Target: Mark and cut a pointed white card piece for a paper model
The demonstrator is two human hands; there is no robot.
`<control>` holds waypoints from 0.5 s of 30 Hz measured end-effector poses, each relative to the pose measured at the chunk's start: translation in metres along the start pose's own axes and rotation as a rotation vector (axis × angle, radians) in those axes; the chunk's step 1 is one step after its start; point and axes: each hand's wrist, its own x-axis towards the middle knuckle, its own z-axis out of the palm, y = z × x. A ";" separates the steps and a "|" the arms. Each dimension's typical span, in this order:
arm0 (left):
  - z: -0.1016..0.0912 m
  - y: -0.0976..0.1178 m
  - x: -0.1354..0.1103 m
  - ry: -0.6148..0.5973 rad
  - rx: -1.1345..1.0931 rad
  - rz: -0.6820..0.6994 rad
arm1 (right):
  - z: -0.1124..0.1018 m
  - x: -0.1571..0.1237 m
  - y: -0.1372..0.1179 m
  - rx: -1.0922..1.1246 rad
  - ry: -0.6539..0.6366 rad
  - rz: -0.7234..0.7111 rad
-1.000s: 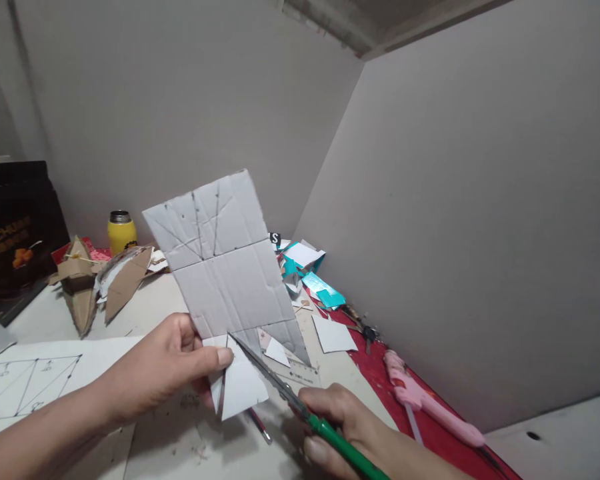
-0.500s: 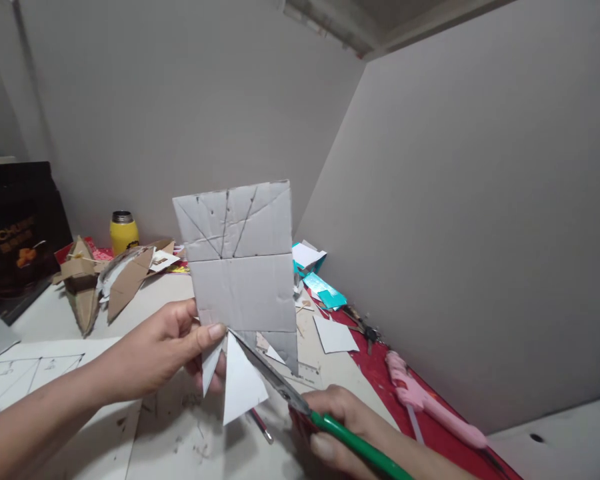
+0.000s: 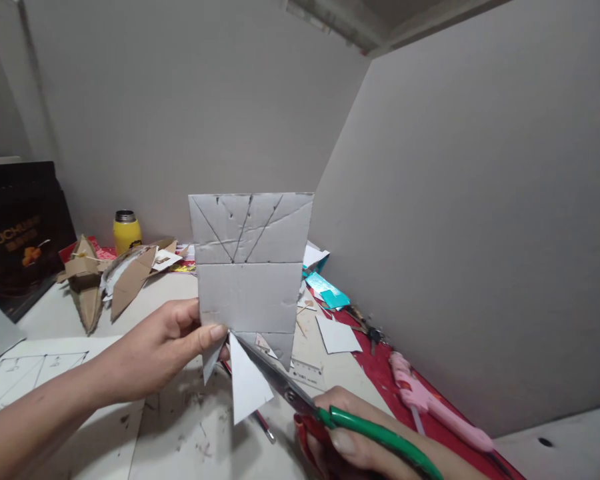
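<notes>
Where the desk [image 3: 165,443] stretches far left of the left hand [image 3: 173,340]: a black box [image 3: 23,230] with gold lettering.
Drawing [image 3: 25,373]: black lines on white paper, left of the left hand, the forearm crossing in front of it.
Cardboard [image 3: 83,293]: brown folded pieces, one long and pointed, beyond the left hand and to its left.
Bottle [image 3: 127,235]: yellow with a dark neck, beyond the cardboard.
Left hand: pinching the card at its lower left, thumb in front; well apart from the right hand.
Card [image 3: 253,297]: white, upright between the hands, crossed by two level creases; pen lines fan out across its top panel.
Flap [image 3: 247,387]: a white wedge below the card, widening downward.
Pencil [image 3: 266,427]: on the desk behind the flap, between the hands.
Scissors [image 3: 290,393]: blades slanting along the flap's right edge, tip beside the left thumb.
Right hand [image 3: 363,453]: closed around the green handles.
Ruler [image 3: 307,370]: just beyond the right hand.
Scraps [image 3: 327,290]: teal and white, farther beyond it.
Keys [image 3: 375,337]: beyond the right hand, on red cloth [image 3: 375,373].
Glue gun [image 3: 437,407]: pink, right of the right hand.
</notes>
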 end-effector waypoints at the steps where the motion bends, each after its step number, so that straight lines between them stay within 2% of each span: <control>1: 0.000 0.000 0.000 0.004 0.013 -0.007 | 0.001 0.000 -0.001 0.007 0.021 0.006; 4: 0.001 0.000 -0.001 0.008 0.037 -0.010 | 0.004 -0.002 -0.003 0.028 0.079 0.038; 11: 0.001 0.003 0.001 0.002 0.033 0.032 | 0.005 -0.012 -0.008 -0.070 0.112 0.189; 15: 0.001 0.007 0.000 -0.020 -0.003 0.045 | 0.000 -0.009 -0.003 -0.041 0.026 0.133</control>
